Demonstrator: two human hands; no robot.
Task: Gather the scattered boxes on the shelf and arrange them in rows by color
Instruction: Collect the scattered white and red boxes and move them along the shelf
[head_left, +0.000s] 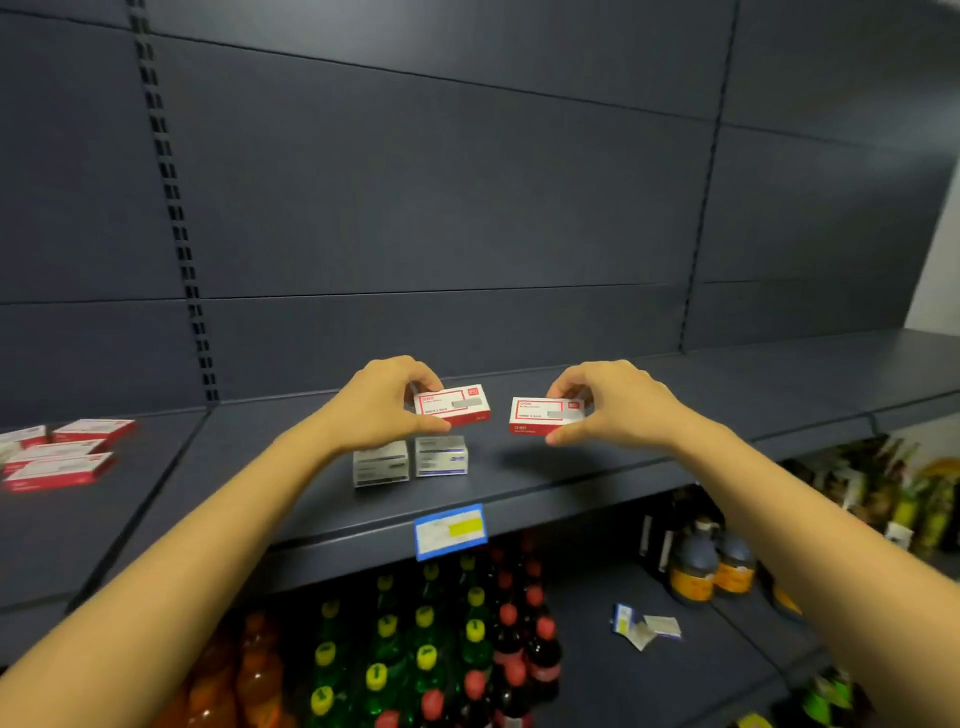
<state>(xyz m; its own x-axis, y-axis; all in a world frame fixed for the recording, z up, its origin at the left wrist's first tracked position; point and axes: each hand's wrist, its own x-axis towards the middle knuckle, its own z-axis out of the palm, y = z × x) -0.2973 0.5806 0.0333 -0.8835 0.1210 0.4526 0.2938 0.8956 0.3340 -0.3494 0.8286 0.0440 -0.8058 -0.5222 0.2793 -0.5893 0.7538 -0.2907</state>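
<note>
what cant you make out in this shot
Head view only:
1. Print on left red box and right red box: too small, blurred.
2. Grey box: top partly hidden by left hand.
3. Far-left red boxes: cut by frame edge.
4. Price label: blurred.

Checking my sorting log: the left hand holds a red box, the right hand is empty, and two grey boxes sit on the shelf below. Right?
No: the head view shows the right hand pinching a second red box. The left hand, its red box and the grey boxes are as stated.
</note>
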